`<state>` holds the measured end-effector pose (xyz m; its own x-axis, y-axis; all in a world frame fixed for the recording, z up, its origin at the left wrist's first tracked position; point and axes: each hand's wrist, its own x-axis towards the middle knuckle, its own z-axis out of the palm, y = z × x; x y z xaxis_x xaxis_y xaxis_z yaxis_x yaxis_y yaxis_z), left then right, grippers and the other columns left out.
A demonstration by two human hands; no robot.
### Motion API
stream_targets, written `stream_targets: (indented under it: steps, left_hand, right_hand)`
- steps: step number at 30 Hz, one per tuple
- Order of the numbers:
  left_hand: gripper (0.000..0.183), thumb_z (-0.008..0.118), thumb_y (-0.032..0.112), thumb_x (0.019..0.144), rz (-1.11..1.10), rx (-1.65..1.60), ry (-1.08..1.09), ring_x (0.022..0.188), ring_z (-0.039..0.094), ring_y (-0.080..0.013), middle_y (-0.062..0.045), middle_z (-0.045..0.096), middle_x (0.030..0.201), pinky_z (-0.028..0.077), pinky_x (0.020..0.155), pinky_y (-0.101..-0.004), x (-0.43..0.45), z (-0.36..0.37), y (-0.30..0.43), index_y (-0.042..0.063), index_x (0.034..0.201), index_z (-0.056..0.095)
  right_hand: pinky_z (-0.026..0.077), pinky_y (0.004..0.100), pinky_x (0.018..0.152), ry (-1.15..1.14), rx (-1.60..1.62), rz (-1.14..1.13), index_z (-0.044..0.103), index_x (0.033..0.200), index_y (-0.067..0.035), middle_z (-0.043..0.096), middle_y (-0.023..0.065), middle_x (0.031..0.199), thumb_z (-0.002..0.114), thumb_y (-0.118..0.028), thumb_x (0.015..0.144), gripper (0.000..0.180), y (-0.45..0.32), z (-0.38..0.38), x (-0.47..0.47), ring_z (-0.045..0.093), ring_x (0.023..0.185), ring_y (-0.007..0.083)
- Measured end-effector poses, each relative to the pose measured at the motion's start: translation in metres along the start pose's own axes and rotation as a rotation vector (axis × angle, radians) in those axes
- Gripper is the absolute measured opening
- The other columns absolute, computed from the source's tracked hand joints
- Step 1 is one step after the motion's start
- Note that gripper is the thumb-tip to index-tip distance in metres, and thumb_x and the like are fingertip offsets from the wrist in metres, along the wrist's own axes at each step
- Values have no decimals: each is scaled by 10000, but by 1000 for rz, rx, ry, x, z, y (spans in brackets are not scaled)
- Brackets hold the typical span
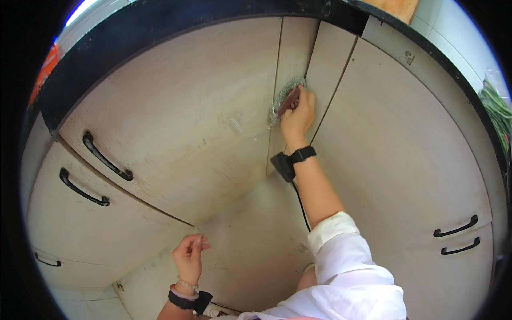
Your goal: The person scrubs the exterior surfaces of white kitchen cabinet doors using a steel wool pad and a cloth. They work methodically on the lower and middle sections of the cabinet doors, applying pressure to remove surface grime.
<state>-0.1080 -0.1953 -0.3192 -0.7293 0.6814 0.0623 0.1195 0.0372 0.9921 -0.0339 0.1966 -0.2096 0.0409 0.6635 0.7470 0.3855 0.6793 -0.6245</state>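
My right hand (pixel 299 116) grips the brown handle (pixel 289 105) of a scrubbing brush with a silver wire-mesh scouring head (pixel 283 96). The scouring head rests against the narrow corner panel (pixel 294 56) between two runs of cabinets. Low in front of me, my left hand (pixel 189 256) is raised with loosely curled fingers and nothing visible in it. Beside the brush, the pale left cabinet door (pixel 180 104) shows yellowish smears and a few shiny wet-looking streaks (pixel 237 124).
A black countertop edge (pixel 192 20) curves above the doors. Black handles (pixel 107 158) jut from the left doors, and another handle (pixel 456 228) from the right cabinet door (pixel 400 152). Cables run from both wrist straps. Green stalks in clear plastic (pixel 496 108) lie at far right. The floor (pixel 248 248) is stained.
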Motion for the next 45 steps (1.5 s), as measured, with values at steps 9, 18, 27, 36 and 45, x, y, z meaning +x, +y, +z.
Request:
stream_targets:
  steps: [9,18,27,36,45]
  left_hand:
    - [141,531,63,924,-124,34,8,700,645,-158,-112,662,841,537,651,-268,-2,-8,-10,-51,937,614]
    - [152,534,65,925,-89,126,-67,717,647,-169,-123,658,855,541,666,-272,-5,-10,-22,-65,943,609]
    - [166,539,92,931,-104,130,-55,720,641,-159,-116,658,848,544,681,-279,6,11,-18,-54,970,609]
    - [182,533,132,939,-100,187,-26,704,643,-174,-122,661,845,542,672,-300,-4,3,-24,-32,970,607]
    - [179,536,124,936,-94,159,-52,694,644,-174,-120,661,848,543,665,-294,-2,6,-25,-36,966,610]
  right_hand:
    - [440,408,824,114,132,117,401,1167,-9,457,173,1072,568,141,647,567,35,50,-82,513,955,360]
    - [410,349,806,-11,506,588,422,1047,1,495,123,921,492,70,757,306,35,75,-163,501,863,225]
    - [441,376,740,-35,206,326,399,1094,-11,444,143,939,560,26,771,363,66,82,-198,510,846,296]
    - [450,419,729,-162,335,243,448,1017,-19,520,143,963,529,91,696,349,-2,68,-146,547,872,340]
    - [457,390,712,-233,274,164,494,967,-34,558,155,915,459,93,691,306,18,61,-159,555,808,361]
